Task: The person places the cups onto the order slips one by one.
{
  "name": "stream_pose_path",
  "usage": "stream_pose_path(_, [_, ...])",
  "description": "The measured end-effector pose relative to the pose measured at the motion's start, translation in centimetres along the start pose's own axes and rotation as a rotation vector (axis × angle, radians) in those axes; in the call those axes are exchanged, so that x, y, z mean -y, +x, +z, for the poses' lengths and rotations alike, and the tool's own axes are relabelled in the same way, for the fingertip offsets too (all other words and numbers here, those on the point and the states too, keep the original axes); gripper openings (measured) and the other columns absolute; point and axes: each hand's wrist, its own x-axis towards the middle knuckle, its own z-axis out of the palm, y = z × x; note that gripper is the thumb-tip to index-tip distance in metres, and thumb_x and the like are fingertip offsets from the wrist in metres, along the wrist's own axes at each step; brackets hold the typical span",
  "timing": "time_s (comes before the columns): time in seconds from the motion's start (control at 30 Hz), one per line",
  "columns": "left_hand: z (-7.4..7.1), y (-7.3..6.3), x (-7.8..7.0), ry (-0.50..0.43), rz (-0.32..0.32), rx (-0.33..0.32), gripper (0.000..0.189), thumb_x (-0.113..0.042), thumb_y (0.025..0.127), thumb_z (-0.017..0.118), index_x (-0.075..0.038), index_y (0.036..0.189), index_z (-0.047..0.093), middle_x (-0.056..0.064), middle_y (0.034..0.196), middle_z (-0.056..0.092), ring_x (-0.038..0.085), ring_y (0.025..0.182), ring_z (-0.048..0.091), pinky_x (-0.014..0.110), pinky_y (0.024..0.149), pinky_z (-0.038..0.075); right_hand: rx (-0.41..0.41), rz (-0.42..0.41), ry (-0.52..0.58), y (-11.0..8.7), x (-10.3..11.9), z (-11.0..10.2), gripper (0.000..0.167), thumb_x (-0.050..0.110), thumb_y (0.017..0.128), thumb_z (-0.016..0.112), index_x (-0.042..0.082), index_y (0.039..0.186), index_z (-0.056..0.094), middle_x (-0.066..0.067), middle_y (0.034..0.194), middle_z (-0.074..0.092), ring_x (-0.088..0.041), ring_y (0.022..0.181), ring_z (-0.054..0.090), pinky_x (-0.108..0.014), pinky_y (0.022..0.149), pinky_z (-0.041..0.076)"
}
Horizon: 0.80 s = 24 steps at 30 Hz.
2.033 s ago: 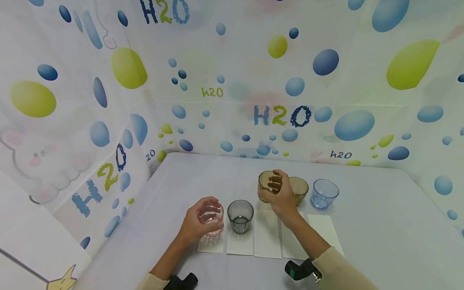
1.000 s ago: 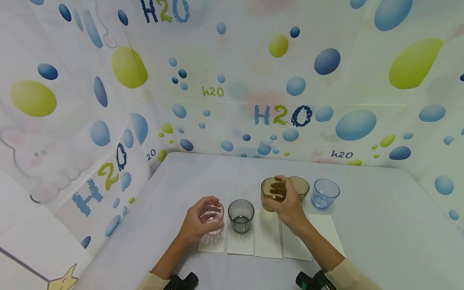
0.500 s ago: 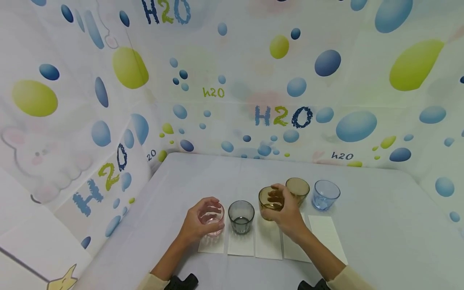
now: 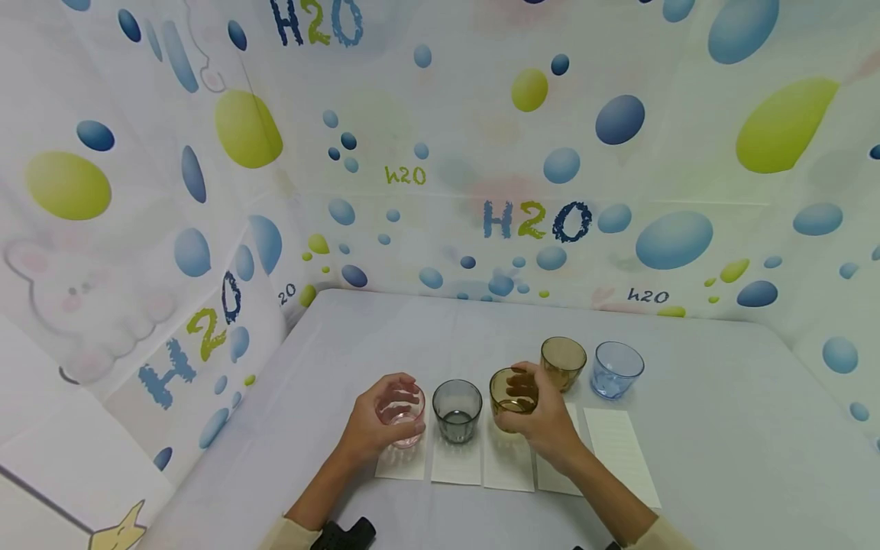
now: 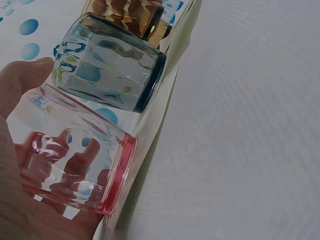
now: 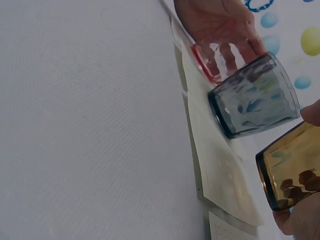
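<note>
My left hand [image 4: 367,424] grips a clear pink glass tumbler [image 5: 120,175] that stands upright on the leftmost paper strip [image 4: 400,466]. The thumb and fingers curl round opposite sides of it. My right hand [image 4: 546,428] holds a brown-amber tumbler [image 4: 505,397] by its sides, upright, close over the far end of the middle strip [image 4: 509,466]; the right wrist view shows its dark base [image 6: 267,180] near the paper. Between the two hands a smoky grey tumbler [image 4: 457,412] stands on the second strip [image 4: 456,470], touched by neither.
Behind my right hand stand a yellowish-amber tumbler [image 4: 564,363] and a light blue tumbler [image 4: 616,370]. Two more paper strips lie to the right, the fourth partly under my right arm, the last [image 4: 619,451] beyond it. A patterned curtain [image 4: 440,252] borders the white-covered table [image 4: 722,420].
My right hand has brought the brown-amber tumbler toward me and lower, from beside the yellowish-amber one to over the middle strip. The left hand and pink tumbler stay in place.
</note>
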Motion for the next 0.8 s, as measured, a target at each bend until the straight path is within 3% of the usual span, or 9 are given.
stream_pose_path(0.8, [-0.06, 0.01, 0.18, -0.012, 0.013, 0.008, 0.065, -0.003, 0.077, 0.085, 0.005, 0.133, 0.053, 0.016, 0.122, 0.064, 0.038, 0.114, 0.062, 0.040, 0.097, 0.056, 0.028, 0.023, -0.058, -0.77, -0.73, 0.28, 0.075, -0.002, 0.072, 0.080, 0.008, 0.139, 0.048, -0.018, 0.127, 0.058, -0.032, 0.119, 0.059, -0.037, 0.099, 0.053])
